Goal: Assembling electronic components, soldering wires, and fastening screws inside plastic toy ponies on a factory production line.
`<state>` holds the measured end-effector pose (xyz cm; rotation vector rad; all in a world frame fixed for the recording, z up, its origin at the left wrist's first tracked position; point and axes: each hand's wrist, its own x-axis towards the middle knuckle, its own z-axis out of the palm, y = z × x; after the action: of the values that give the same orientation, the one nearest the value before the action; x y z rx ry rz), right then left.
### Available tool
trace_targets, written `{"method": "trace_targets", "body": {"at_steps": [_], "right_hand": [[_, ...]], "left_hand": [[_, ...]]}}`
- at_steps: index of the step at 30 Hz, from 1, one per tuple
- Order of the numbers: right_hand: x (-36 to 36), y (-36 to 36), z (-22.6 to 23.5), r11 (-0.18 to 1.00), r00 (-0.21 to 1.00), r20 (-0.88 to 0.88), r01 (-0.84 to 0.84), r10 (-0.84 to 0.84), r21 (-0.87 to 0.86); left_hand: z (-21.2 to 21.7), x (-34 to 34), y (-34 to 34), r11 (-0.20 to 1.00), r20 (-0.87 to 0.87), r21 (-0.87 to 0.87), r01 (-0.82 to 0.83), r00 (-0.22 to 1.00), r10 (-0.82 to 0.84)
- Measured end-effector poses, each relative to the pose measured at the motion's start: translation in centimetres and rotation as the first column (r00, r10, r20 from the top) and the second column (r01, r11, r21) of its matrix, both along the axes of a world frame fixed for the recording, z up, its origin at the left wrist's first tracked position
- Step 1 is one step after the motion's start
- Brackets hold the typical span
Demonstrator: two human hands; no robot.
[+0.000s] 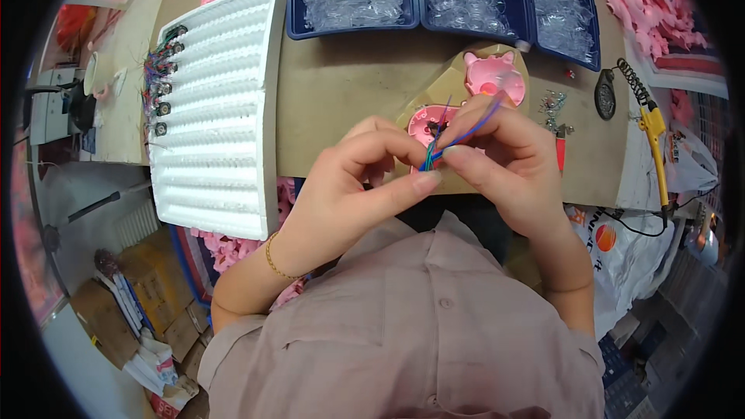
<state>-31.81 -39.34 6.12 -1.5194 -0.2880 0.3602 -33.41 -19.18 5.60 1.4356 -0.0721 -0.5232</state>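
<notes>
My left hand pinches a small bundle of thin coloured wires, green and blue, between thumb and forefinger. Close against it, my right hand has its thumb and forefinger closed on blue and purple strands of the same bundle, whose ends stick up past the fingers. Just behind the fingertips lies a pink plastic shell with dark parts inside, partly hidden by my hands. Beyond it sits another pink shell, shaped like an animal head and hollow side up.
A white foam tray with ridged rows stands at left, small wired components along its left edge. Dark blue bins of clear plastic parts line the back. At right are a yellow-handled soldering iron, small screws and heaped pink parts.
</notes>
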Motion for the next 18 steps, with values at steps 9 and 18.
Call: {"method": "trace_targets", "body": {"at_steps": [9, 18], "right_hand": [[-0.2, -2.5, 3.9, 0.887, 0.94, 0.321, 0.244, -0.117, -0.393], [3.9, -1.9, 0.2, 0.877, 0.886, -0.062, -0.463, 0.459, -0.128]], "left_hand": [[0.9, -0.6, 0.0, 0.98, -0.082, -0.175, -0.093, 0.993, 0.079], [3.8, 1.8, 3.1, 0.907, -0.318, -0.122, 0.403, 0.85, -0.421]]}}
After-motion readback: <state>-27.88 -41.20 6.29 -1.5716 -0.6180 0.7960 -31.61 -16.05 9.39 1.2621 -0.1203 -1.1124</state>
